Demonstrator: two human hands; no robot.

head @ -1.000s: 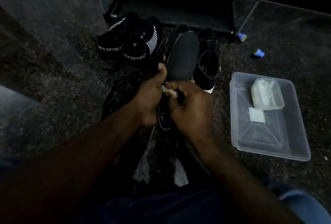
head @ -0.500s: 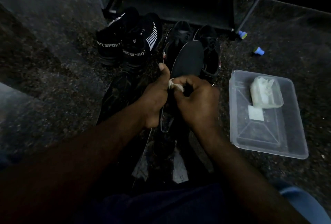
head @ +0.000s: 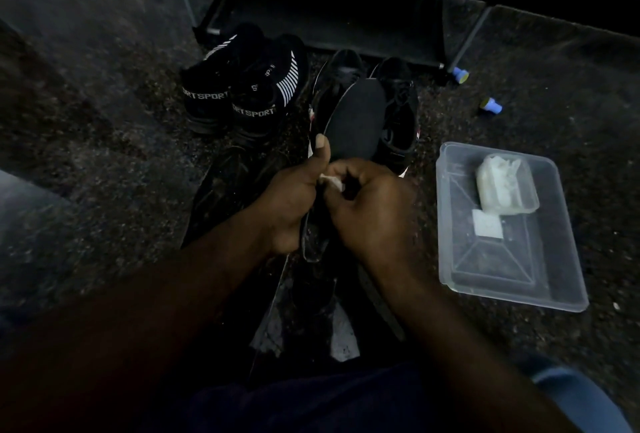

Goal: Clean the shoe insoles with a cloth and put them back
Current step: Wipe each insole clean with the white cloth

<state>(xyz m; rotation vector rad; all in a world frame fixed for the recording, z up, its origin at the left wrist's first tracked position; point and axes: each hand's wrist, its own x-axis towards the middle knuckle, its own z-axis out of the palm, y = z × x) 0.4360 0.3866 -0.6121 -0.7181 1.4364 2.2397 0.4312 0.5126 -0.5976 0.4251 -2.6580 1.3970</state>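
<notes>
A dark insole (head: 356, 121) stands tilted in front of me, toe end up. My left hand (head: 291, 204) grips its left edge, thumb raised along it. My right hand (head: 374, 214) pinches a small white cloth (head: 333, 182) against the insole's middle. Behind the insole sits a pair of black lace-up shoes (head: 398, 114). The insole's heel end (head: 311, 245) shows between my hands; the part under my fingers is hidden.
A pair of black "SPORT" sneakers (head: 252, 93) stands at the back left. A clear plastic tray (head: 509, 259) holding a white wad sits on the right. Two blue caps (head: 490, 106) lie near a black shoe rack (head: 346, 6). Another dark shoe (head: 225, 197) lies under my left arm.
My right hand with the cloth has slid a little up the insole. The left hand keeps its grip; the insole has tilted slightly nearer to me.
</notes>
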